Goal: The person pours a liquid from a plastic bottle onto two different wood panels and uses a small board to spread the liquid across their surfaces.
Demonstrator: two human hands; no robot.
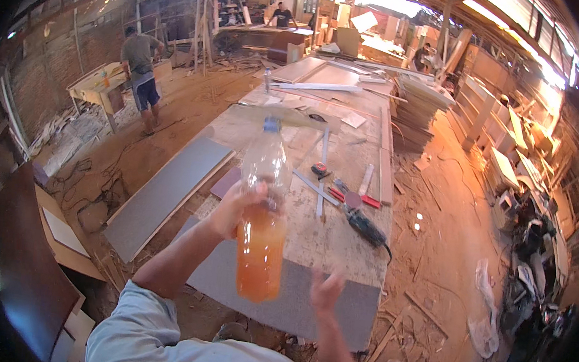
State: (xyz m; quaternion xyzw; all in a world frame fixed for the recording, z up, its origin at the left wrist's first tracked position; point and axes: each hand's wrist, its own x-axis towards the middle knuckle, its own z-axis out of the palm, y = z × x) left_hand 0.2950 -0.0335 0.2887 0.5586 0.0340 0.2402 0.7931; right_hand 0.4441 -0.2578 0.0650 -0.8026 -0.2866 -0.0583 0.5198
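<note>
My left hand (241, 208) is wrapped round the neck-side part of a clear plastic bottle (260, 247), held upright above the workbench. The bottle has a blue cap and orange liquid in its lower half. Low on the right, my right hand (327, 289) hovers over a grey sheet (295, 287); blur softens it, but thumb and fingers look apart, with nothing seen between them. Beyond it on the bench lies a corded angle grinder (366, 226) with a round disc. Near the grinder are a red-handled square (369, 201) and a red-and-black tape measure (319, 170).
The long workbench (366, 153) carries strips and loose offcuts. A grey panel (169, 192) leans along its left side. Stacked boards (423, 110) stand at the far right. Scraps litter the floor. One person (140, 67) stands at a table on the left; others are farther back.
</note>
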